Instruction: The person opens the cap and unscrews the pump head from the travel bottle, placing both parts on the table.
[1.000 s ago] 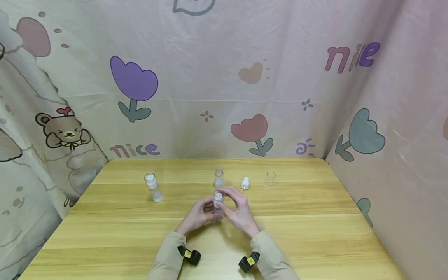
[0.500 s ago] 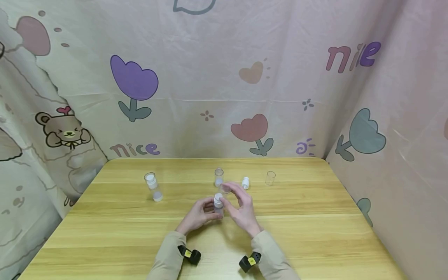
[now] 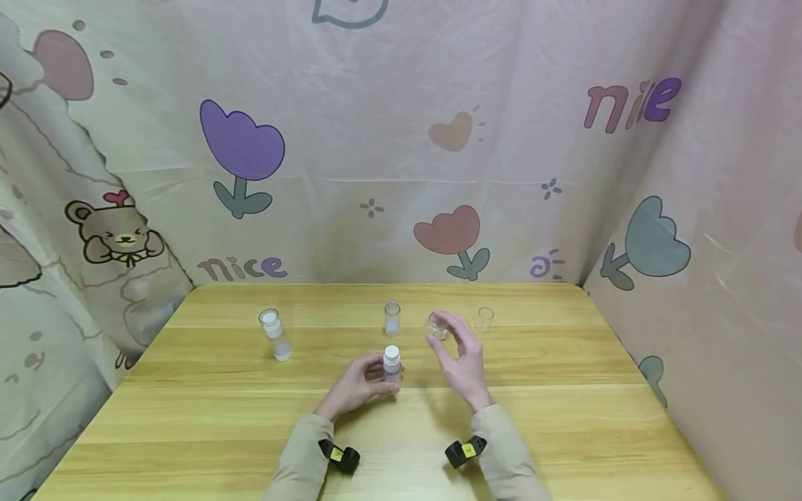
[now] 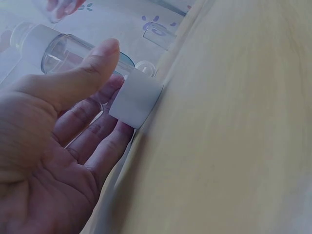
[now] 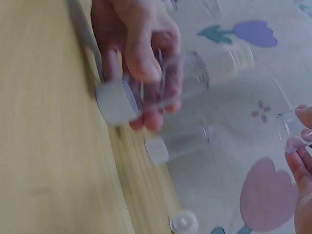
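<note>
My left hand [image 3: 358,384] grips a small clear pump bottle [image 3: 391,360] upright at the table, thumb on one side and fingers round the other. Its white base [image 4: 136,100] is close to the wood in the left wrist view, and its white pump top is uncovered. To the right, my right hand [image 3: 464,365] pinches a clear cap [image 5: 294,127] between thumb and fingers, raised above the table. In the head view this cap overlaps a loose white pump head [image 5: 184,223] standing behind it.
Behind the held bottle stands a clear bottle [image 3: 392,319] without a pump. A second clear cap [image 3: 485,320] is at the back right. A capped pump bottle [image 3: 276,336] stands at the left. A patterned curtain [image 3: 351,139] hangs behind the wooden table [image 3: 188,431].
My right hand has lifted the clear cap off the held bottle and carried it right, towards the loose pump head. My left hand keeps its grip on the bottle.
</note>
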Action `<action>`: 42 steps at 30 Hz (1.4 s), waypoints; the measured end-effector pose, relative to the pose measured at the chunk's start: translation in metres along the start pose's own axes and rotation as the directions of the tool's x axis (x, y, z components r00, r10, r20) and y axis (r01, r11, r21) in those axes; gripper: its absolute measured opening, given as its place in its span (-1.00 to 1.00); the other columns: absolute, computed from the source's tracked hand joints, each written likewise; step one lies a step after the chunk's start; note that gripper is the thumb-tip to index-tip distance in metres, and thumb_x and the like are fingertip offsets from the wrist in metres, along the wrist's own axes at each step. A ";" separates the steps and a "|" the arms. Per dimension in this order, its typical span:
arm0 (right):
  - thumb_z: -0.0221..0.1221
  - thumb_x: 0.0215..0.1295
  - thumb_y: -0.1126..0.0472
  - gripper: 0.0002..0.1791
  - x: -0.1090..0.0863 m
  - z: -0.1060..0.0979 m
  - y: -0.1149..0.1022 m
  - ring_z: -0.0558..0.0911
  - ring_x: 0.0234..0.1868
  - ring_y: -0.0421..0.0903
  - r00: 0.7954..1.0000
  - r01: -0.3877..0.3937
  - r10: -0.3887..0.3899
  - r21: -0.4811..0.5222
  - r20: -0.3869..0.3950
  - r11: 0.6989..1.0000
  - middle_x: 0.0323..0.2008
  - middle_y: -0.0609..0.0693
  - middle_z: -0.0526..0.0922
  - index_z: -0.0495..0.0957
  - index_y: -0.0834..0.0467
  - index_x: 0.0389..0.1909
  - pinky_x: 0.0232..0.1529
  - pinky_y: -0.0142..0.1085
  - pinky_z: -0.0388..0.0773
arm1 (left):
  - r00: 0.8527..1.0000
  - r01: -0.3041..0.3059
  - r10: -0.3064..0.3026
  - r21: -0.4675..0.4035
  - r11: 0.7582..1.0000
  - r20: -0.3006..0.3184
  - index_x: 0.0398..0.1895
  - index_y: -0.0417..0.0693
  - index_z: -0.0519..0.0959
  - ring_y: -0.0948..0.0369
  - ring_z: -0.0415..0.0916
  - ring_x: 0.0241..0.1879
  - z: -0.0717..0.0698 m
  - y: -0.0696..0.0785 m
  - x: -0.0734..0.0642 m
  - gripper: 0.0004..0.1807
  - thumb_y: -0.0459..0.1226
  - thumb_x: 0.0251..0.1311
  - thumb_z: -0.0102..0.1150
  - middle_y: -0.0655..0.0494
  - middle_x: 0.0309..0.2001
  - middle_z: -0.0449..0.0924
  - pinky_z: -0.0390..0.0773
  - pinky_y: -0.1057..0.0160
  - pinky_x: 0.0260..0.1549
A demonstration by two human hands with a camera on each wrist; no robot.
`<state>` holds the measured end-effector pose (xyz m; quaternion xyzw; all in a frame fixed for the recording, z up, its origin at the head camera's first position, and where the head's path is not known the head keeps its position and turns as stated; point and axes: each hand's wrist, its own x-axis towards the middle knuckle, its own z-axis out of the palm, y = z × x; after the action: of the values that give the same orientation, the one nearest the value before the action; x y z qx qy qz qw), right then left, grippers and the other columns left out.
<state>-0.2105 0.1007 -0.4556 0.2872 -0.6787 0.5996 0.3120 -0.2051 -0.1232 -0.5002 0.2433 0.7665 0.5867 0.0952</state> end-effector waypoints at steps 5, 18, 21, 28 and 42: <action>0.27 0.07 0.67 -0.49 0.003 -0.014 0.008 0.56 0.11 -0.34 0.999 -0.006 0.003 -0.052 -0.052 0.999 0.00 0.42 0.59 0.51 0.48 0.11 0.30 -0.52 0.51 | 1.000 0.010 -0.010 -0.007 1.000 -0.004 0.21 -0.42 0.47 -0.23 0.58 0.18 0.000 0.000 0.000 -0.44 -0.39 0.14 0.39 -0.33 0.12 0.64 0.52 -0.03 0.30; 0.27 0.06 0.68 -0.52 0.010 -0.039 0.000 0.61 -0.02 0.30 0.976 -0.167 0.125 -0.250 -0.178 0.954 -0.04 0.47 0.62 0.51 0.54 0.08 0.21 -0.51 0.58 | 1.000 0.004 -0.003 0.007 1.000 -0.009 0.19 -0.40 0.49 -0.21 0.59 0.17 0.000 0.000 0.000 -0.45 -0.37 0.14 0.40 -0.30 0.11 0.65 0.54 -0.02 0.29; 0.28 0.09 0.64 -0.50 0.006 -0.045 0.012 0.61 0.03 0.31 0.960 -0.235 0.183 -0.250 -0.213 0.939 0.00 0.42 0.63 0.53 0.47 0.12 0.21 -0.52 0.57 | 1.000 0.001 -0.001 0.003 1.000 -0.008 0.19 -0.40 0.49 -0.21 0.59 0.17 0.000 0.000 0.000 -0.46 -0.37 0.15 0.40 -0.31 0.11 0.65 0.54 -0.02 0.29; 0.34 0.10 0.56 -0.47 0.004 -0.058 0.023 0.64 0.06 0.16 0.936 -0.309 0.251 -0.239 -0.244 0.920 0.05 0.31 0.66 0.55 0.34 0.15 0.16 -0.67 0.51 | 1.000 0.000 0.000 0.005 1.000 -0.007 0.20 -0.40 0.49 -0.21 0.59 0.17 0.000 -0.001 0.000 -0.45 -0.37 0.15 0.39 -0.31 0.11 0.65 0.54 -0.03 0.29; 0.32 0.12 0.56 -0.44 -0.003 -0.076 0.037 0.64 0.11 0.22 0.863 -0.478 0.401 -0.242 -0.306 0.844 0.07 0.33 0.65 0.51 0.34 0.19 0.23 -0.40 0.61 | 1.000 0.001 -0.001 0.011 1.000 -0.010 0.20 -0.42 0.48 -0.22 0.59 0.17 0.000 -0.003 0.000 -0.43 -0.36 0.15 0.40 -0.32 0.11 0.65 0.56 0.01 0.27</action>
<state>-0.2313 0.1808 -0.4749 -0.0056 -0.7685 0.5718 0.2872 -0.2060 -0.1235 -0.5028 0.2406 0.7702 0.5838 0.0904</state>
